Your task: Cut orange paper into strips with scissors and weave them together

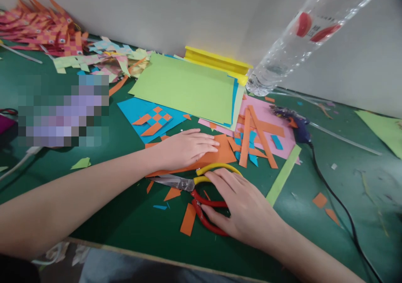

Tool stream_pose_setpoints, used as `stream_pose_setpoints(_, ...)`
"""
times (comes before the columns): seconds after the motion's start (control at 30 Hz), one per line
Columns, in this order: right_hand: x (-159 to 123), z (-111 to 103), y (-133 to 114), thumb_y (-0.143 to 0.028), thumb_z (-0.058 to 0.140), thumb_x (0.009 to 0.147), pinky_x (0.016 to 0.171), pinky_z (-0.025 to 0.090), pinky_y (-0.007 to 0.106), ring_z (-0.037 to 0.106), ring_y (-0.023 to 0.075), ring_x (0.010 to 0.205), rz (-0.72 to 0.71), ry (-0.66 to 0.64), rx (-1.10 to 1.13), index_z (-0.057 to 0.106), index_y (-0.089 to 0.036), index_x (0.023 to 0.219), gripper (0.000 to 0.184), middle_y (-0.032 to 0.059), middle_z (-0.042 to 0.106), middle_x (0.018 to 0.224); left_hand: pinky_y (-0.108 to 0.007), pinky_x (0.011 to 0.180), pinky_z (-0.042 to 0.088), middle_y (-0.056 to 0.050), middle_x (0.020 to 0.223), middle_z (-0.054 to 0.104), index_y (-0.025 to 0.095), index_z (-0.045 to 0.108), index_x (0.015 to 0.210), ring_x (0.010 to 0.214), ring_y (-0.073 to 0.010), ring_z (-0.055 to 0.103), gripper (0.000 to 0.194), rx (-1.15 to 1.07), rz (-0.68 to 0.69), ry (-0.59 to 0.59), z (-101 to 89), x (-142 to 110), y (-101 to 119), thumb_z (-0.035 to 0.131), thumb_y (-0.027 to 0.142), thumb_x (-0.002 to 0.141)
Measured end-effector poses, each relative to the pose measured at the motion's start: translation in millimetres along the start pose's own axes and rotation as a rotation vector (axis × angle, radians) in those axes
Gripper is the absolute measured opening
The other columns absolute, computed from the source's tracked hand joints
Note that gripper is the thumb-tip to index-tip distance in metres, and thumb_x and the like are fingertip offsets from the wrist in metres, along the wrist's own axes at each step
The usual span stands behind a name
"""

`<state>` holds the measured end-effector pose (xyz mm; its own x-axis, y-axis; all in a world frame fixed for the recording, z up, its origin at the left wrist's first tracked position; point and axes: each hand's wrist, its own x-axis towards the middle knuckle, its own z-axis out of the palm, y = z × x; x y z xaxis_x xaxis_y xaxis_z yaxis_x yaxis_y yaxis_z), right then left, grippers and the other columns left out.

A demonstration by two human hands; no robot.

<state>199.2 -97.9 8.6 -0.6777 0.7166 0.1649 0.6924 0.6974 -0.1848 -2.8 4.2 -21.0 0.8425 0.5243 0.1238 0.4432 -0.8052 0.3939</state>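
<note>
My left hand [184,149] lies flat on a sheet of orange paper [226,148], fingers stretched to the right. In my right hand [248,203] is a pair of scissors [187,185] with one yellow and one red handle. Their blades point left along the near edge of the orange paper. Beyond the left hand, a woven orange-and-blue paper fish [158,119] rests on blue paper [127,109]. Orange strips [262,138] and blue bits lie right of the orange paper, partly over a pink sheet [290,142].
Green paper [188,86] tops a stack at the back, before a yellow holder [216,61]. A clear bottle [279,52] leans there. Right stands a glue gun [300,128] with a black cord. Woven fish [47,32] pile up back left; a pixelated object [67,117] lies left.
</note>
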Motion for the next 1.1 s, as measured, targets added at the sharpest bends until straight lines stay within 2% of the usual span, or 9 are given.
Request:
stream_pose_setpoints(0.57, 0.8, -5.6, 5.3, -0.035, 0.054, 0.088, 0.078, 0.061, 0.043, 0.068, 0.0277, 0.094, -0.058, -0.041, 0.027, 0.061, -0.01, 0.119, 0.04, 0.0162, 0.069, 0.109, -0.034, 0.122, 0.017, 0.002, 0.15, 0.048, 0.021, 0.053, 0.136, 0.144, -0.0117, 0.035, 0.042, 0.005, 0.001, -0.006, -1.4, -0.2, 1.0, 0.03, 0.017, 0.101)
stream_pose_setpoints(0.87, 0.6, -0.1, 1.2, -0.035, 0.056, 0.088, 0.084, 0.06, 0.043, 0.068, 0.0276, 0.097, -0.03, -0.014, 0.012, 0.06, -0.008, 0.119, 0.041, 0.0177, 0.069, 0.111, -0.034, 0.121, 0.017, 0.002, 0.148, 0.05, 0.022, 0.055, 0.134, 0.142, -0.0118, 0.037, 0.04, 0.001, 0.0, 0.011, -0.7, 0.0, 1.3, 0.033, 0.017, 0.101)
stream_pose_setpoints(1.1, 2.5, -2.8, 1.4, -0.035, 0.055, 0.089, 0.082, 0.06, 0.044, 0.067, 0.0285, 0.097, -0.077, -0.043, 0.048, 0.06, -0.007, 0.118, 0.04, 0.0176, 0.068, 0.111, -0.033, 0.122, 0.017, 0.003, 0.148, 0.049, 0.022, 0.053, 0.136, 0.142, -0.0111, 0.037, 0.04, 0.006, -0.005, 0.01, -0.1, 0.7, 1.3, 0.033, 0.017, 0.101)
